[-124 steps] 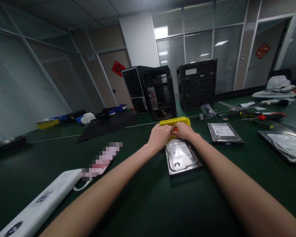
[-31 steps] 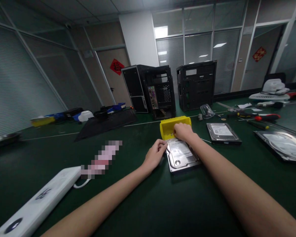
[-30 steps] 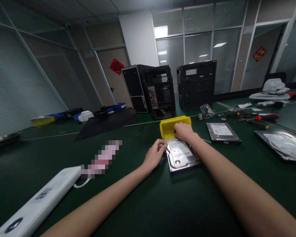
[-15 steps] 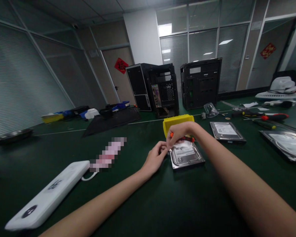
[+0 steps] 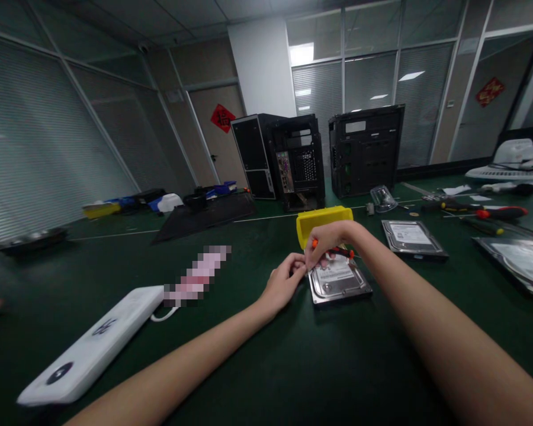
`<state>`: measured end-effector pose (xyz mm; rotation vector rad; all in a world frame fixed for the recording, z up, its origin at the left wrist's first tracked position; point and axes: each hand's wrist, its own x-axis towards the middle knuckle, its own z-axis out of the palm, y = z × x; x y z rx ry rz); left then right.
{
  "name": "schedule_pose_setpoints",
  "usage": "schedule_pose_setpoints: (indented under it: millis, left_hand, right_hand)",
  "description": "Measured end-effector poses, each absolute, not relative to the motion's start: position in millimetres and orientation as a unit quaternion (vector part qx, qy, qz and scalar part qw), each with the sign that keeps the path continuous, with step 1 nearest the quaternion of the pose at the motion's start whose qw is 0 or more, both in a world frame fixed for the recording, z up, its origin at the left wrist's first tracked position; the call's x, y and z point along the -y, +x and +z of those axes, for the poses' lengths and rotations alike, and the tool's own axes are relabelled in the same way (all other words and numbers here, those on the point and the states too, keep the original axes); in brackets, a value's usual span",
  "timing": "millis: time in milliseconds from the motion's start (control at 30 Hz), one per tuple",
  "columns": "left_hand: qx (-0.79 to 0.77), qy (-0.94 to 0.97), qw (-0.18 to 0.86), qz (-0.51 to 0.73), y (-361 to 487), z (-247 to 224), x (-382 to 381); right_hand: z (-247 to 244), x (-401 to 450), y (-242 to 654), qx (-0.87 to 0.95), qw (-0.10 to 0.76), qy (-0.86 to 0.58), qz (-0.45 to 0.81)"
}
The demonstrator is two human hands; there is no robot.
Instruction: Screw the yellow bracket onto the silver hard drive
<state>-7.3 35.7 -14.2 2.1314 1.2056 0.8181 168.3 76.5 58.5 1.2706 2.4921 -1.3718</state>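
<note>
A silver hard drive (image 5: 337,285) with a pale label lies flat on the green table. My right hand (image 5: 327,241) is above its far left part, fingers closed around an orange-and-black screwdriver (image 5: 344,252), whose shaft points right. At the drive's left edge, my left hand (image 5: 286,277) has its fingers bent and pressed together, close to my right fingertips; anything between them is too small to make out. Just behind my right hand stands an open yellow box (image 5: 322,219).
A second hard drive (image 5: 411,236) lies to the right, with a larger metal-topped drive (image 5: 519,260) beyond. Black computer cases (image 5: 366,151) stand behind. Screwdrivers (image 5: 506,212) lie at the far right. A white power bank (image 5: 93,343) is at the left.
The whole view has shifted slightly, so things appear a little farther right. Both hands remain at the drive's left edge, with only slight finger movement.
</note>
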Motion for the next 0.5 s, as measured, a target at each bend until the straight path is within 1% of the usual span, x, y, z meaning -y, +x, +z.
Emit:
schedule_pose_setpoints:
  millis: [500]
  left_hand:
    - [-0.443,0.785,0.307,0.306,-7.0,-13.1,-36.1]
  right_hand:
    - [55.1,-83.3,171.0,-0.792,0.015,0.416,-0.447]
